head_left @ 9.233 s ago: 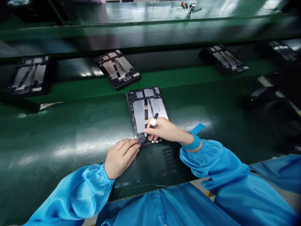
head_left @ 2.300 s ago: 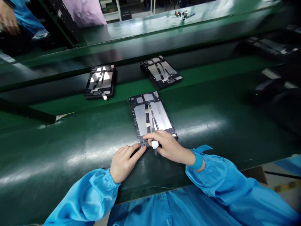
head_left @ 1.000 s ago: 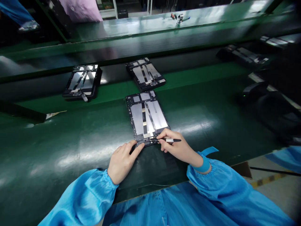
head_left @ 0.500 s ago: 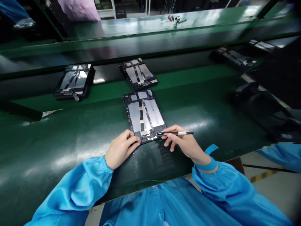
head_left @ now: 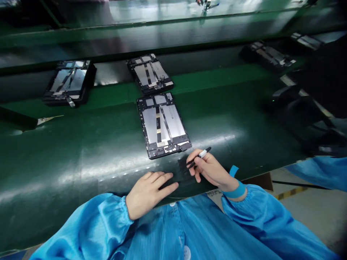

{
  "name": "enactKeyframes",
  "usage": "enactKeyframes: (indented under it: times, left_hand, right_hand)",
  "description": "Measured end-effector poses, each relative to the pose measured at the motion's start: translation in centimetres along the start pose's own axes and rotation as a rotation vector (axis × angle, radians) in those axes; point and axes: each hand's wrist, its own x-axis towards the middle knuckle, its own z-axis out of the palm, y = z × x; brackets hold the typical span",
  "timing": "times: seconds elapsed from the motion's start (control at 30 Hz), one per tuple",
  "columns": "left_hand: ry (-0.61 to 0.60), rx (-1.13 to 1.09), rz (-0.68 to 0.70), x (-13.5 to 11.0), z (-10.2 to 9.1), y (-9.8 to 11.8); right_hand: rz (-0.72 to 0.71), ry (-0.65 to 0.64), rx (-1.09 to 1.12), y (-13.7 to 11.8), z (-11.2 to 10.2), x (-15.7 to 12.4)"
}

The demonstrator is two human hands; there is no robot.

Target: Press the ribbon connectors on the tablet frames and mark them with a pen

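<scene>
Four opened tablet frames visible on a dark green conveyor belt, silver panels and black housings facing up. Nearest one, the opened tablet frame, lies flat on the belt just ahead of the hands, slightly angled. Second frame sits just beyond it, third frame further left, fourth frame off to the right, dim and hard to make out. Small metal tools lie on a far bench at the top edge. Grey floor with yellow-and-black tape shows at lower right.

Left hand open, palm down, fingers loosely apart, on the belt, near the frame's lower edge, not touching it. Right hand closed to a narrow pinch around a slim black tool with a white grip band, tip just beside the frame's lower right corner, not touching. Blue wrist strap on the right wrist, blue sleeves on both arms.
</scene>
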Motion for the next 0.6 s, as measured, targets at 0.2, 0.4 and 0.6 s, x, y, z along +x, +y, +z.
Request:
enactKeyframes:
  times: [0.2,0.4,0.6]
  left_hand:
    - [-0.108,0.101,0.094,-0.4,1.0,0.2]
    - [-0.091,0.097,0.094,-0.5,1.1,0.2]
    - [-0.092,0.086,0.091,-0.3,1.1,0.2]
  right_hand:
    - [-0.068,-0.182,-0.586,-1.6,0.8,-0.5]
    - [-0.270,-0.263,-0.922,-2.1,1.2,0.2]
    - [-0.229,-0.282,-0.921,-2.1,1.0,0.6]
